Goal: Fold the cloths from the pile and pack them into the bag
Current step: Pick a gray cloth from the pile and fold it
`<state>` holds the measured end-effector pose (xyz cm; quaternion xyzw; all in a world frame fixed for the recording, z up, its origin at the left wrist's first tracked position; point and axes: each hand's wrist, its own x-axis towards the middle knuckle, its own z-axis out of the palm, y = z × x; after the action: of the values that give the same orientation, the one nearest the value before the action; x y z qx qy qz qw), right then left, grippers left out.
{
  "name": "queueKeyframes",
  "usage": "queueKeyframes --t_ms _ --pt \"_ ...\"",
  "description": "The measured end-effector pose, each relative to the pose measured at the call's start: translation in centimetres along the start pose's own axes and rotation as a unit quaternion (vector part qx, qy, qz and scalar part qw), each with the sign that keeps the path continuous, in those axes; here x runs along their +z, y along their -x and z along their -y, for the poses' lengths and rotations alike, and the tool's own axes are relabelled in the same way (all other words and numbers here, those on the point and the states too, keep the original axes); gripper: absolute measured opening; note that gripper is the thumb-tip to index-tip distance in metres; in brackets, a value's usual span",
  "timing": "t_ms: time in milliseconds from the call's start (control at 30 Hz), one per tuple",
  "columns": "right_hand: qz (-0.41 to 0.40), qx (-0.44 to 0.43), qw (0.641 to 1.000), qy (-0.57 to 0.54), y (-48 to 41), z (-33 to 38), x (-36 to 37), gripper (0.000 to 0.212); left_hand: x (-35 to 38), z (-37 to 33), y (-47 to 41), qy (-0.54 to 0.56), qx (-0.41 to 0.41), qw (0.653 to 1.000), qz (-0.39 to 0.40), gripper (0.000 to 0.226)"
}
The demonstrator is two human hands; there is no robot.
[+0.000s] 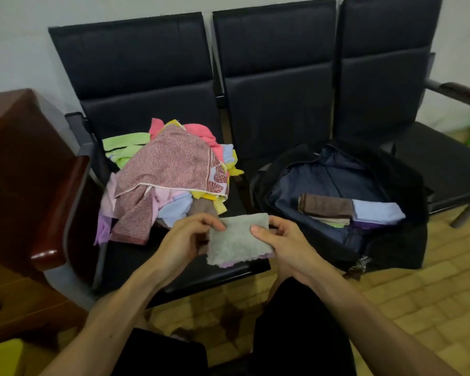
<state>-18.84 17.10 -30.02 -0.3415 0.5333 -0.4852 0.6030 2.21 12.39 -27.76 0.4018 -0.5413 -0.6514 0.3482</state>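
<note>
We hold a grey cloth (pixel 238 238) between us over the front edge of the left seat (pixel 179 270), already folded down to a small pad with a lilac edge showing along its bottom. Our left hand (pixel 186 238) pinches its left side, fingers curled over the top; our right hand (pixel 278 240) grips its right side, thumb laid on the upper face. Its long axis runs roughly left to right, tilted a little.

The open bag (pixel 391 169) lies to the right of the cloth, on the middle seat, its mouth facing up and toward us. Our right hand is the nearer one, so we judge the carry falls to it: a short sweep rightward and slightly away. Inside already sit a folded brown cloth (pixel 326 204) and, touching it on the right, a folded light blue cloth (pixel 377 211), with other folded layers beneath; free lining remains behind them.

Left of the cloth, the pile (pixel 168 175) still heaps high, a patterned pink cloth (pixel 174 164) on top.

The black seats stand against a pale wall, a wooden cabinet (pixel 14 164) at left, tiled floor (pixel 432 308) below.
</note>
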Motion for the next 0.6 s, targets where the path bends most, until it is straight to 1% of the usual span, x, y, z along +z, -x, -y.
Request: queueKeyframes --t_ms 67,133,167,200,233,300,333,400,500,600 --pt "-0.010 -0.003 1.000 -0.019 0.1 -0.2 -1.4 0.027 1.0 0.9 -0.8 0.019 -0.029 0.999 0.028 0.020" --pt "-0.024 -0.016 0.999 -0.024 0.0 -0.9 -3.4 0.037 2.5 2.0 -2.1 -0.005 -0.046 0.997 0.057 0.006" --pt "-0.032 -0.022 0.999 -0.030 0.0 -1.3 -4.3 0.042 3.4 2.6 -2.7 -0.011 -0.053 0.996 0.073 0.008" --pt "-0.044 -0.025 0.998 -0.043 0.0 -1.8 -5.5 0.044 4.5 3.2 -3.5 -0.013 -0.063 0.994 0.088 0.014" --pt "-0.057 -0.021 0.997 -0.054 0.0 -2.3 -6.6 0.043 5.3 3.9 -4.1 -0.015 -0.073 0.992 0.098 0.020" --pt "-0.085 -0.008 0.995 -0.055 0.1 -3.3 -9.1 0.033 7.3 5.3 -5.9 -0.031 -0.093 0.988 0.123 0.028" --pt "-0.103 -0.004 0.994 -0.041 0.2 -3.7 -10.3 0.028 8.2 5.9 -6.8 -0.044 -0.098 0.985 0.135 0.029" --pt "-0.146 -0.007 0.989 0.020 0.0 -4.5 -13.0 0.021 10.0 7.1 -9.2 -0.101 -0.081 0.981 0.143 0.030" --pt "-0.192 -0.014 0.976 0.102 -1.5 -4.5 -16.5 0.017 12.9 8.2 -13.5 -0.183 -0.046 0.973 0.133 0.030" --pt "-0.218 -0.027 0.961 0.167 -4.5 -3.2 -20.2 0.017 15.5 8.8 -18.4 -0.217 -0.028 0.968 0.126 0.035"
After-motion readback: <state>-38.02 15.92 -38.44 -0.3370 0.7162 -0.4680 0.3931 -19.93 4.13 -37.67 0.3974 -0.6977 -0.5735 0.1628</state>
